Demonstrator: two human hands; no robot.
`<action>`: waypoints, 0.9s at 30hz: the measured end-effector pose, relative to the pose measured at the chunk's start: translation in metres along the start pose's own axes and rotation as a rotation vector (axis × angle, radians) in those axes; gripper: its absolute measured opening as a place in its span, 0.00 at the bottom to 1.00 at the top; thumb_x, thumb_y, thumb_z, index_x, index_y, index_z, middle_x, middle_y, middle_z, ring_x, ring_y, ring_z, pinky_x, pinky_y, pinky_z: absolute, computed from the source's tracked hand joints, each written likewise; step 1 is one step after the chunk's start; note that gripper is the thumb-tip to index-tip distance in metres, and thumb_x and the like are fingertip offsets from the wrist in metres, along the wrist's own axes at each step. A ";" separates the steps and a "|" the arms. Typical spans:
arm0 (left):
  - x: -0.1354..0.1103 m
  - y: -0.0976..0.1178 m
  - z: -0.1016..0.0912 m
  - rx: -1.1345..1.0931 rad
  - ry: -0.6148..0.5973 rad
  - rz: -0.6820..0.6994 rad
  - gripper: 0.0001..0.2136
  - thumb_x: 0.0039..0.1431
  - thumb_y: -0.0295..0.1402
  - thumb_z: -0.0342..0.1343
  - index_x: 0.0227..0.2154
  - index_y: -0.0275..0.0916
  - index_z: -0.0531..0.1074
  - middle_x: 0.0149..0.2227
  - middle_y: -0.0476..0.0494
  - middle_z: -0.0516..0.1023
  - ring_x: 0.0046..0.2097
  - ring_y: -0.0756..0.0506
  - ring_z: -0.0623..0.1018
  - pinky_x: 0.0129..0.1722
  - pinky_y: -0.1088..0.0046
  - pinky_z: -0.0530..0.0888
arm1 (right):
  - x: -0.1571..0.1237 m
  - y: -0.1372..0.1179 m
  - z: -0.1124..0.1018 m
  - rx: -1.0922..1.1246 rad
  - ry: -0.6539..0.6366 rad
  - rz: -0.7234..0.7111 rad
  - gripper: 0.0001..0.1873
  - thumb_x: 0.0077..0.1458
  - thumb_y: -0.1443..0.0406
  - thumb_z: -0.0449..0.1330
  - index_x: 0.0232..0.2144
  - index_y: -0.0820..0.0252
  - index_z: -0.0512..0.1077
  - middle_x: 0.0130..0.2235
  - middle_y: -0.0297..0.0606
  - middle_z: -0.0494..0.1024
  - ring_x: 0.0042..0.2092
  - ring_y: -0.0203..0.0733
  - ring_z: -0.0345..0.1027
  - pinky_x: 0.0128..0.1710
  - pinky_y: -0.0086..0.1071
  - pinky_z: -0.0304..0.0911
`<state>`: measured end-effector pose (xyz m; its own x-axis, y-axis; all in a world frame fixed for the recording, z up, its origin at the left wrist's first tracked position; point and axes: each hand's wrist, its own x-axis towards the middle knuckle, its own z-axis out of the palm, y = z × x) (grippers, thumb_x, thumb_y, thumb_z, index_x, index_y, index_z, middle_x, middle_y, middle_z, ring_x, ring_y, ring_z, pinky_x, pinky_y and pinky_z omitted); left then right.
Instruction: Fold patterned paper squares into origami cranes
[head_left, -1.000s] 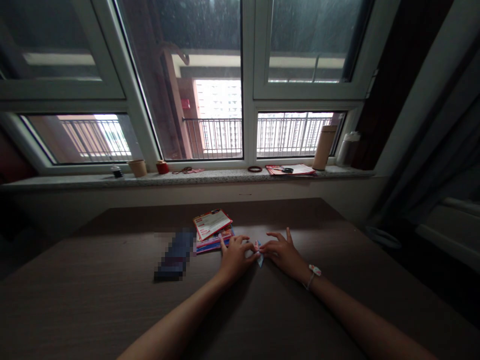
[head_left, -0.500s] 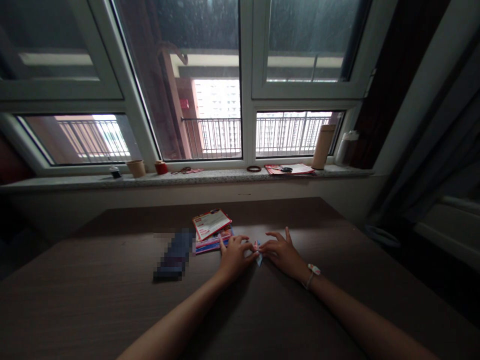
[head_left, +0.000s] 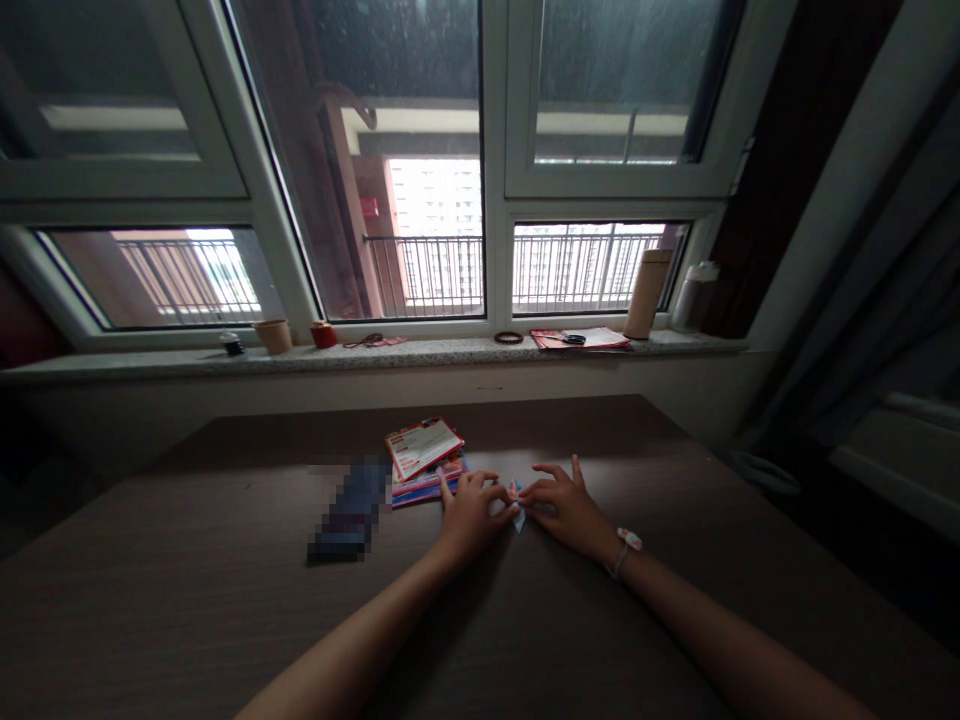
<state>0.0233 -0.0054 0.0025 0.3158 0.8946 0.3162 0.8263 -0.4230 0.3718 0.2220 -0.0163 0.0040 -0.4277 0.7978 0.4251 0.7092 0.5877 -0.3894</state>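
A small folded piece of paper (head_left: 519,520), light blue with some pink, lies on the dark wooden table (head_left: 225,620) between my two hands. My left hand (head_left: 472,512) pinches its left side with thumb and forefinger. From the right, the thumb and forefinger of my right hand (head_left: 564,505) close on the same paper, its other fingers raised and spread. My fingertips cover the paper's middle, so its exact fold is hidden. Just beyond my left hand lie printed leaflets (head_left: 424,446), a red-edged one on top of blue and pink ones.
A dark blurred-out object (head_left: 349,510) lies left of the leaflets. Along the windowsill (head_left: 450,350) stand a paper cup (head_left: 273,337), a red spool-like item (head_left: 323,335), a ring-shaped bracelet (head_left: 508,338), scissors (head_left: 574,339) on papers, a tan bottle (head_left: 646,295) and a white bottle (head_left: 694,297).
Both hands keep their pinch on the folded paper in nearly the same place. Only a very slight shift of the view shows.
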 end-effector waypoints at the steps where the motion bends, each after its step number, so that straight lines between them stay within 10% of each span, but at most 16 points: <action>1: 0.000 0.000 0.001 0.001 0.000 -0.001 0.07 0.54 0.42 0.60 0.34 0.50 0.77 0.51 0.49 0.72 0.55 0.39 0.66 0.59 0.36 0.38 | 0.000 0.000 0.000 0.001 -0.003 0.003 0.08 0.57 0.62 0.58 0.38 0.46 0.76 0.42 0.32 0.80 0.59 0.48 0.58 0.59 0.66 0.20; 27: -0.001 -0.004 0.004 -0.011 0.022 0.027 0.06 0.54 0.42 0.61 0.34 0.51 0.76 0.50 0.51 0.73 0.54 0.40 0.67 0.59 0.36 0.36 | 0.001 0.003 0.007 0.014 0.034 0.026 0.07 0.56 0.57 0.59 0.35 0.48 0.76 0.41 0.33 0.80 0.58 0.50 0.59 0.58 0.67 0.19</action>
<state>0.0215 -0.0040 -0.0028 0.3280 0.8794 0.3451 0.8124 -0.4490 0.3720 0.2194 -0.0133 -0.0027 -0.3898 0.8077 0.4423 0.7118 0.5690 -0.4117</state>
